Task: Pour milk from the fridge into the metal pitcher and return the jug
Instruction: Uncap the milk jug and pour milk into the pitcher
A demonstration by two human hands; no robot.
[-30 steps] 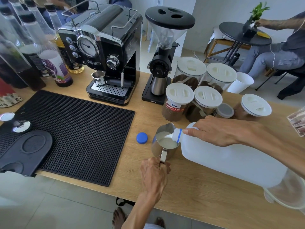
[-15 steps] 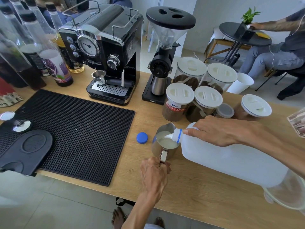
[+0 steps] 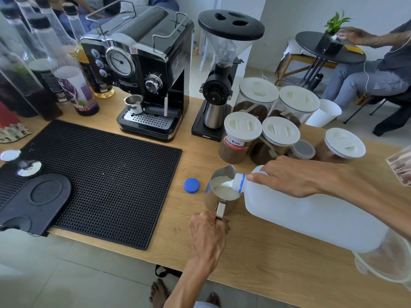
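Observation:
A metal pitcher (image 3: 212, 200) stands on the wooden counter, holding white milk. My left hand (image 3: 208, 234) grips its handle from the near side. A large translucent plastic milk jug (image 3: 311, 216) lies tipped to the left, its neck with a blue ring over the pitcher's rim, and milk runs from the mouth into the pitcher. My right hand (image 3: 295, 176) holds the jug from above near the neck. The jug's blue cap (image 3: 191, 185) lies on the counter just left of the pitcher.
A black rubber mat (image 3: 106, 178) covers the counter's left part, with a tamping stand (image 3: 37, 196) on it. Behind stand an espresso machine (image 3: 142, 70), a grinder (image 3: 220, 81), several white-lidded jars (image 3: 242, 138) and syrup bottles (image 3: 73, 85). A person sits at the back right.
Both hands, jug and pitcher have kept their positions while milk keeps flowing. The seated person's hand has shifted on the round table.

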